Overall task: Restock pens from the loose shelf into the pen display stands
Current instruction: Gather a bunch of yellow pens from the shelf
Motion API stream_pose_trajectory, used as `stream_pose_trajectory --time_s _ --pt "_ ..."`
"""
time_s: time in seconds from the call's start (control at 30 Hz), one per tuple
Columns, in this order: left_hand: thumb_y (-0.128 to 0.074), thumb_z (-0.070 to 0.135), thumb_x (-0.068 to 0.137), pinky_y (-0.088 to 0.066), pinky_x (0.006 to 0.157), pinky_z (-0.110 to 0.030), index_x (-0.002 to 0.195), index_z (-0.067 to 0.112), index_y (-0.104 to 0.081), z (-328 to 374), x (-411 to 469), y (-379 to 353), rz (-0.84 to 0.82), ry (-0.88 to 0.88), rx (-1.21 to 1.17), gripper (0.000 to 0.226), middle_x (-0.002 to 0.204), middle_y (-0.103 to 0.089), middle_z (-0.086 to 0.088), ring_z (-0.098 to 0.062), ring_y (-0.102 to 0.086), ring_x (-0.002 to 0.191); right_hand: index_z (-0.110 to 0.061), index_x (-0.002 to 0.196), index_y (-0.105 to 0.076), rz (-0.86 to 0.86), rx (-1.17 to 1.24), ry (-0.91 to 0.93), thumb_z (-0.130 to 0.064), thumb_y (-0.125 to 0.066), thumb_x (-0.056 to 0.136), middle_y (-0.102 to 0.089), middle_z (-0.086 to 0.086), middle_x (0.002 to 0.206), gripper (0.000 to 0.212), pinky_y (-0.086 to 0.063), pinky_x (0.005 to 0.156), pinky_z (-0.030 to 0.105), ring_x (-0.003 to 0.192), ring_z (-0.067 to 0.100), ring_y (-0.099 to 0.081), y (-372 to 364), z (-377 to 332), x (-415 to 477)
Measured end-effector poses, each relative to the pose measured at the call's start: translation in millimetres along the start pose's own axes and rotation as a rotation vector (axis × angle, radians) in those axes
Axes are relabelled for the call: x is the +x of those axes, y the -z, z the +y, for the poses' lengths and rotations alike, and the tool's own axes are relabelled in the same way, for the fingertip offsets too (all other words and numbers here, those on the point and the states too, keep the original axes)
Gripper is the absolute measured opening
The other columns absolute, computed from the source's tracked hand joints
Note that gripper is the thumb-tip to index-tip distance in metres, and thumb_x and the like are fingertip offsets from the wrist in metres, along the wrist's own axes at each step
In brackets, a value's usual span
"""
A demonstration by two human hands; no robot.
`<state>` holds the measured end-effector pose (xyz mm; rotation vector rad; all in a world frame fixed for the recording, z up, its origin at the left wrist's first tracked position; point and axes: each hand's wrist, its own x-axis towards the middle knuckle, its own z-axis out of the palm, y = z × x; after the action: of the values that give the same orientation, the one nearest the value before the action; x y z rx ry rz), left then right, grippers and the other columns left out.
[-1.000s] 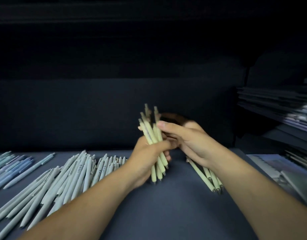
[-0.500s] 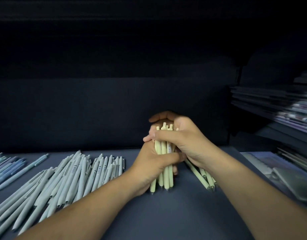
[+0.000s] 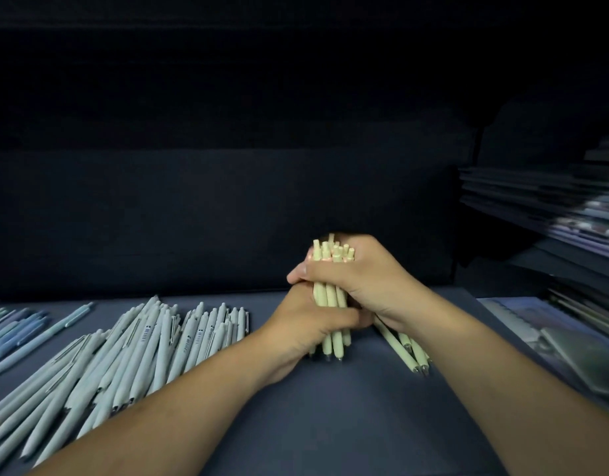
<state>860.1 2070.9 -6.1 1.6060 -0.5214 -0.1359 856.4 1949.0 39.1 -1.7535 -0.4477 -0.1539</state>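
Both hands clenched round one bundle of pale green pens (image 3: pixel 331 293), held upright a little toward 4 o'clock of the view's centre.

Left hand (image 3: pixel 310 324): wrapped round the lower half of the bundle, thumb across the front. Right hand (image 3: pixel 365 280): wrapped round the upper half, stacked directly on the left one and touching it. Clicker ends stick out above the right hand's fingers; tips poke out below the left hand and appear to rest on the shelf (image 3: pixel 330 424), a dark blue surface.

A few loose pale green pens (image 3: pixel 408 352) lie flat at 4 o'clock of the bundle, partly under the right wrist, tips toward the viewer.

At 9 o'clock of the bundle, near but apart: a broad heap of grey-white pens (image 3: pixel 141 345), fanned out, tips toward the viewer. Further out at 9 o'clock, by the view's edge: blue pens (image 3: pixel 14 333).

At 3 o'clock: stacked books (image 3: pixel 578 218), blurred. Below them, a flat notebook (image 3: pixel 523 321) lies beside the shelf.
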Motion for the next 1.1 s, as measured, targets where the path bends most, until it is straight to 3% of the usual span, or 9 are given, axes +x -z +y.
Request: stream_pose_trajectory --time_s 0.1,0.23,0.33,0.5,0.67,0.83,0.9,0.97,1.1 --pt "-0.076 0.0 0.083 -0.06 0.074 -0.032 0.096 0.0 -0.071 -2 0 0 0.013 0.002 -0.009 0.014 0.084 -0.074 -0.014 -0.025 -0.071 0.076 0.001 0.094 -0.068 0.018 0.169 -0.034 0.001 -0.075 0.082 -0.075 0.022 0.093 0.014 -0.06 0.09 0.04 0.094 0.027 -0.076 -2 -1 -3" --pt "-0.075 -0.003 0.083 -0.06 0.068 -0.035 0.095 -0.002 -0.068 -1 1 0 0.062 -0.047 0.0 0.015 0.082 -0.068 -0.013 -0.024 -0.065 0.07 0.008 0.105 -0.066 0.02 0.336 -0.023 -0.002 -0.076 0.083 -0.073 0.02 0.085 0.026 -0.061 0.078 0.038 0.082 0.029 -0.073 -1 -6 -4" --pt "-0.077 -0.009 0.078 -0.061 0.081 -0.032 0.101 0.002 -0.068 1 -2 -2 0.004 -0.077 -0.004 0.026 0.092 -0.073 -0.019 -0.028 -0.073 0.089 -0.005 0.098 -0.068 -0.013 0.297 0.028 -0.003 -0.077 0.082 -0.071 0.014 0.083 0.018 -0.058 0.074 0.04 0.078 0.027 -0.071 -2 -8 -5" --pt "-0.078 -0.01 0.076 -0.059 0.09 -0.034 0.109 -0.002 -0.068 -1 1 1 -0.013 -0.038 -0.037 0.035 0.103 -0.073 -0.022 -0.03 -0.072 0.105 -0.006 0.096 -0.063 -0.037 0.248 0.128 0.015 -0.068 0.08 -0.07 0.013 0.092 0.026 -0.058 0.074 0.04 0.078 0.029 -0.07 -3 -5 -3" --pt "-0.081 -0.002 0.079 -0.052 0.066 -0.018 0.097 0.001 -0.068 -2 0 -1 -0.066 -0.013 0.028 0.022 0.078 -0.071 -0.002 -0.009 -0.068 0.074 -0.006 0.095 -0.066 -0.026 0.192 0.123 0.004 -0.075 0.083 -0.059 0.009 0.069 0.018 -0.052 0.059 0.032 0.061 0.023 -0.06 -8 -2 -2" --pt "-0.08 -0.003 0.079 -0.056 0.065 -0.033 0.089 0.004 -0.066 -4 4 -1 -0.064 0.036 -0.022 0.019 0.069 -0.061 -0.008 -0.016 -0.06 0.06 -0.01 0.089 -0.065 0.09 0.208 0.092 0.003 -0.063 0.087 -0.058 0.017 0.062 0.013 -0.049 0.051 0.029 0.059 0.028 -0.058 -6 1 3" --pt "-0.079 0.001 0.079 -0.055 0.061 -0.036 0.088 0.005 -0.063 -5 5 0 -0.046 0.048 -0.052 0.018 0.063 -0.055 -0.008 -0.017 -0.053 0.053 -0.007 0.09 -0.064 0.101 0.178 0.1 -0.004 -0.065 0.09 -0.064 0.019 0.065 0.003 -0.055 0.055 0.036 0.062 0.03 -0.064 -3 2 5" --pt "-0.076 0.003 0.081 -0.052 0.057 -0.034 0.082 0.006 -0.062 -5 5 2 -0.024 0.04 -0.032 0.014 0.056 -0.053 -0.005 -0.019 -0.049 0.051 -0.002 0.092 -0.064 0.112 0.107 0.128 -0.012 -0.068 0.091 -0.071 0.019 0.072 0.011 -0.059 0.065 0.043 0.066 0.029 -0.071 -1 4 7" --pt "-0.072 0.0 0.084 -0.047 0.058 -0.022 0.07 0.016 -0.065 -4 4 5 0.023 -0.029 0.058 0.023 0.058 -0.062 0.003 -0.011 -0.058 0.058 0.001 0.092 -0.066 0.095 0.018 0.164 -0.02 -0.068 0.094 -0.076 0.01 0.081 0.021 -0.06 0.071 0.035 0.072 0.019 -0.074 -1 3 8"
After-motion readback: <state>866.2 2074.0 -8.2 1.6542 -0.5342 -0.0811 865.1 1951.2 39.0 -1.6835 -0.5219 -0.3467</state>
